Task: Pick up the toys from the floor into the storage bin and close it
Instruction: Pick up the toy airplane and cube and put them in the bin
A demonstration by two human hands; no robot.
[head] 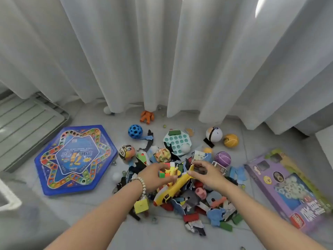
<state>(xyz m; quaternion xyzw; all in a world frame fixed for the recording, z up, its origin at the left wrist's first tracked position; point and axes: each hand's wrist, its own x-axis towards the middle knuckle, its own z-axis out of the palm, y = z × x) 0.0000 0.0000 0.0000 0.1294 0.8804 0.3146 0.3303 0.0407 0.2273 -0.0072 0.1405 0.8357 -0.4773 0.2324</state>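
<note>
The toys (196, 199) lie heaped on the floor (162, 235) just in front of the white curtains (162, 51). On top of the heap the left hand (155, 175) has its fingers curled round a colourful cube (166, 171), and the right hand (207, 173) pinches the tail end of a yellow toy plane (171, 191). A blue hexagonal game board (75, 159) lies to the left of the heap, and a purple box (288, 188) to the right.
</note>
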